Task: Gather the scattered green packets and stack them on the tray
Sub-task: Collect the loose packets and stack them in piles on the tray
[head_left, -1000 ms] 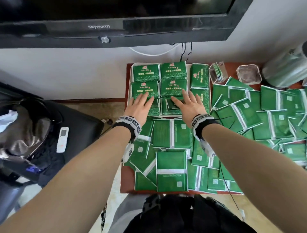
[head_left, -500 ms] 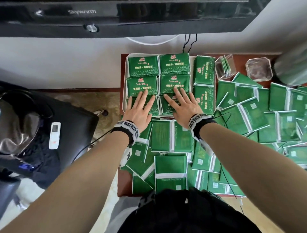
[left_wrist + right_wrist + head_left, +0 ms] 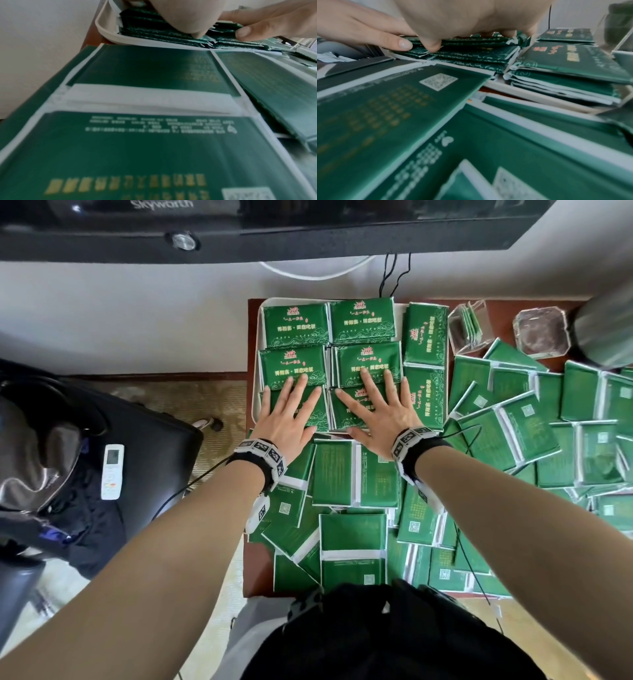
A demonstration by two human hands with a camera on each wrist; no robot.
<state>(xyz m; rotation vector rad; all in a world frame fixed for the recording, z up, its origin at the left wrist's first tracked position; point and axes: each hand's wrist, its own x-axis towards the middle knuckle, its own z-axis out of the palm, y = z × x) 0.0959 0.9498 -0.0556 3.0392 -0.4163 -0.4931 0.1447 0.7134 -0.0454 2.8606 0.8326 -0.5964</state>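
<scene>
The white tray [image 3: 255,392] at the far left of the table [image 3: 255,563] already carries stacks of green packets [image 3: 363,320], printed faces up: two columns three deep, plus a sideways column along its right edge. The left hand [image 3: 287,419] lies flat on the nearest left stack [image 3: 310,414], fingers [image 3: 297,386] straight and spread, tips reaching the middle row. The right hand [image 3: 380,412] presses the nearest right stack [image 3: 342,416] the same way, fingers splayed; the wrist views show both thumbs at the near edges of those stacks, as if squaring them. Judging by the many loose packets [image 3: 352,546] overlapping face-down across the table in front and to the right, most of the gathering remains to be done.
</scene>
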